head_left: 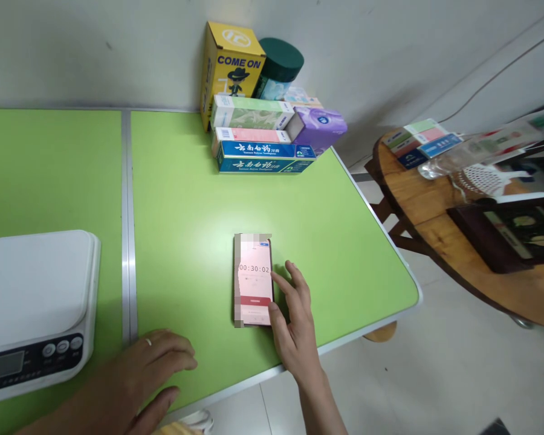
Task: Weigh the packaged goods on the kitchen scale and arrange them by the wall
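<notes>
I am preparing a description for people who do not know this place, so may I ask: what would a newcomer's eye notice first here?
Probably the lit phone showing 00:30:02, lying on the bright green table with the right hand at its right edge. Next, likely the yellow box standing at the back by the wall, behind the toothpaste boxes, and the white scale at the far left.

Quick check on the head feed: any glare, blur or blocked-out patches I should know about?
Head view: soft glare on the green table beyond the phone, plus a glint on the metal strip; head view: blocky pixels cover the phone's left edge, though its timer digits stay readable; head view: the wooden table at right looks stretched and soft.
</notes>
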Demonstrator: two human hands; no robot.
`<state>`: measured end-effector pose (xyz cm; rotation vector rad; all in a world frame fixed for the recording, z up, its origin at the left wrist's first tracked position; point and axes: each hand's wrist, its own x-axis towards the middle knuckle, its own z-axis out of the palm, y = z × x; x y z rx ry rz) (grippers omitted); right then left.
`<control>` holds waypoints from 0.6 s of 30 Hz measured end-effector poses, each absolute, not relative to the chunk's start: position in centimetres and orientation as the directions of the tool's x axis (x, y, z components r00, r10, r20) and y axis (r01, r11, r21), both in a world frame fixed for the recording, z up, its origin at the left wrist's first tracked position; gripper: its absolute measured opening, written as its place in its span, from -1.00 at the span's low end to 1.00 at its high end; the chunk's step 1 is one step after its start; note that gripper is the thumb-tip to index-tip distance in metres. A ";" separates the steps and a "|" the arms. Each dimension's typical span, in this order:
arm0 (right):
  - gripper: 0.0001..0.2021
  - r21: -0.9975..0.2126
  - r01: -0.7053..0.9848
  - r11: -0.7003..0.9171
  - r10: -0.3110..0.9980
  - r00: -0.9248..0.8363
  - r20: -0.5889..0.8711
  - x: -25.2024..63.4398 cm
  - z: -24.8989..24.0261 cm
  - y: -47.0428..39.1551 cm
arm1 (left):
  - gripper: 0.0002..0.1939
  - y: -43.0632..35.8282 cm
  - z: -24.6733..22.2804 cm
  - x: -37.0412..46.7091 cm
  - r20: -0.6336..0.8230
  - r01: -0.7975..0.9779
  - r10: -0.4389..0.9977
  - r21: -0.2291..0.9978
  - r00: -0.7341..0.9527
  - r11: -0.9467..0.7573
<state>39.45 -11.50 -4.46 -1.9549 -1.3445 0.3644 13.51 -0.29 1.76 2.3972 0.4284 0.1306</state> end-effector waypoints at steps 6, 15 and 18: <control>-0.56 -0.709 0.676 -0.203 0.892 0.426 0.151 39.4 -4.4 -11.5 | -0.58 -0.2 1.8 13.4 -0.020 0.265 0.327 0.632 0.945 -0.729; -0.56 -0.699 0.684 -0.206 0.892 0.426 0.154 39.4 -4.4 -11.4 | -0.58 -0.3 1.9 13.4 -0.009 0.260 0.329 0.636 0.944 -0.727; -0.56 -0.698 0.686 -0.208 0.891 0.427 0.154 39.4 -4.4 -11.4 | -0.57 -0.3 1.8 13.4 -0.008 0.263 0.337 0.644 0.941 -0.718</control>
